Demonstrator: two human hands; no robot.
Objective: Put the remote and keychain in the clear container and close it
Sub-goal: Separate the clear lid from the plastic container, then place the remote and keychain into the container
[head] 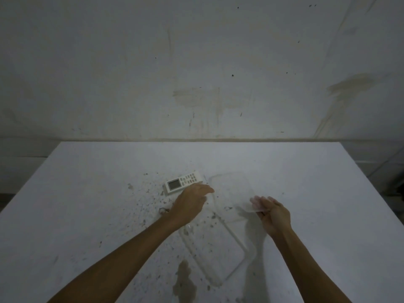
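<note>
A white remote (182, 182) with a grey screen lies on the stained white table (98, 193). My left hand (192, 203) hovers palm down just in front of the remote's right end, fingers extended, holding nothing. Right of the remote stands the clear container (231, 189), faint against the table. My right hand (274, 212) grips its near right corner, and its fingertips show through the plastic. A clear lid (218, 252) lies flat in front of the container, between my forearms. A small brownish object (162, 209) beside my left wrist may be the keychain, but it is too small to tell.
The table top is speckled with dark spots, with a larger brown stain (183, 278) near the front edge. A stained white wall (196, 73) rises right behind the table's far edge. The table's left and right edges drop off to a dim floor.
</note>
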